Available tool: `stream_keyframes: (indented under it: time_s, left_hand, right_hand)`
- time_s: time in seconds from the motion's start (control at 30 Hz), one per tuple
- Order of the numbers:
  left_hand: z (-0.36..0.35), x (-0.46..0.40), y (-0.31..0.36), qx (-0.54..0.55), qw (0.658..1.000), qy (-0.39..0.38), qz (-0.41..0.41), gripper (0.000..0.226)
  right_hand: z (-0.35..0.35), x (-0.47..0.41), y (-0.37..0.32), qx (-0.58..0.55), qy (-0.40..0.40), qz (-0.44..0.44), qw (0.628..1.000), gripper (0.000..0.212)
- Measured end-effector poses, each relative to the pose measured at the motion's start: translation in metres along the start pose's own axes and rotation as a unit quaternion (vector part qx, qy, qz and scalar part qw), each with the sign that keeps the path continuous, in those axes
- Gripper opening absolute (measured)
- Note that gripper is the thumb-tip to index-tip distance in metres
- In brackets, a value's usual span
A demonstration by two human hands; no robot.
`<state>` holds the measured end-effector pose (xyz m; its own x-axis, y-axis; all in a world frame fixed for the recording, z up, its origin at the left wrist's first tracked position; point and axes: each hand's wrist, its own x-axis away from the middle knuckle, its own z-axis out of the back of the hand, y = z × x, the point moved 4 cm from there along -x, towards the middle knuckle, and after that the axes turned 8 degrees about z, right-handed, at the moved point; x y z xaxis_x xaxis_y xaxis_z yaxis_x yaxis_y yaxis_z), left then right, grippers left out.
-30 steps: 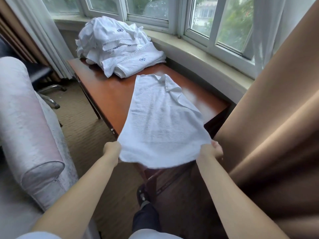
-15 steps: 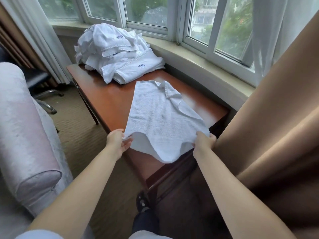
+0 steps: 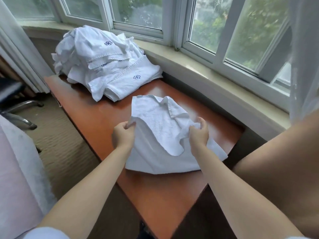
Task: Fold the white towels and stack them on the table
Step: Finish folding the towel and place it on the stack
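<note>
We held one white towel (image 3: 165, 135) over the wooden table (image 3: 96, 118), partly doubled over.

Our left hand (image 3: 123, 135) pinched the towel's left edge with curled fingers, and our right hand (image 3: 198, 133) gripped a bunched fold on its right side. The towel's lower half lay on the tabletop. A heap of white towels (image 3: 103, 66) sat well apart at the table's far end, below the window (image 3: 138, 12).

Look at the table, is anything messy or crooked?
Yes. The heap of white logo towels at the far end of the reddish wooden table is rumpled, not stacked. The plain white terry towel being folded has its far corner flipped over.
</note>
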<state>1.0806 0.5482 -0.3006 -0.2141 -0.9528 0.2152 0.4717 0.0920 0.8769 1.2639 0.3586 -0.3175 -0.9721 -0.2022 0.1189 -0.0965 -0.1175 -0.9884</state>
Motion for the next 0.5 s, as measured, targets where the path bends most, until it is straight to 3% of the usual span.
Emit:
stream_keyframes:
  time_s: [0.07, 0.13, 0.23, 0.4, 0.5]
  left_hand:
    - [-0.010, -0.032, 0.010, -0.098, 0.995, 0.013, -0.030, 0.040]
    - [-0.025, -0.060, 0.015, -0.181, 0.981, -0.011, -0.065, 0.048]
    - [-0.050, -0.088, 0.015, -0.213, 0.969, -0.096, -0.077, 0.053]
    - [-0.082, -0.109, 0.005, -0.225, 0.938, -0.252, -0.079, 0.044]
    - [-0.098, -0.120, 0.003, -0.274, 0.909, -0.294, -0.109, 0.036]
  right_hand:
    - [-0.022, -0.018, 0.014, 0.131, -0.077, -0.020, 0.988, 0.043]
    - [-0.038, -0.030, 0.026, 0.258, -0.157, -0.054, 0.952, 0.013]
    - [-0.051, -0.041, 0.039, 0.324, -0.193, -0.092, 0.922, 0.027]
    - [-0.071, -0.061, 0.030, 0.437, -0.160, 0.007, 0.885, 0.020]
    - [-0.090, -0.076, 0.032, 0.444, -0.244, -0.003, 0.862, 0.021]
